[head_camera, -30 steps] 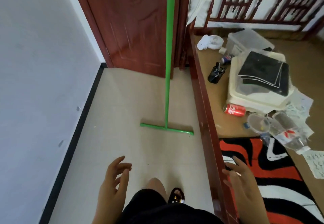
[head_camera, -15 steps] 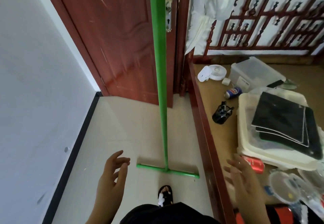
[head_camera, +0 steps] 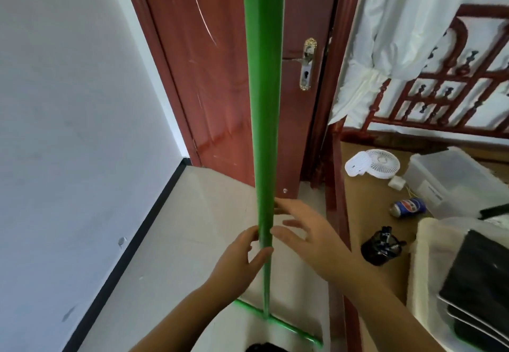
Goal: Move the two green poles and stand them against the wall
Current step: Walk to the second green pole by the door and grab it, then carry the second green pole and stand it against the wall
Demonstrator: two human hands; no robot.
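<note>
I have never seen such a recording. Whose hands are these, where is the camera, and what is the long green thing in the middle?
No machine here: a person wears one camera on the head, looking forward and down, so these are that person's own hands. The green pole stands upright on the floor, before a red-brown door. The left hand pinches it between thumb and finger; the right hand is open beside it. At right lie a white fan and a can.

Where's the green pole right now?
Head view, centre: the green pole stands upright before the red door, between the left hand and right hand.
</note>
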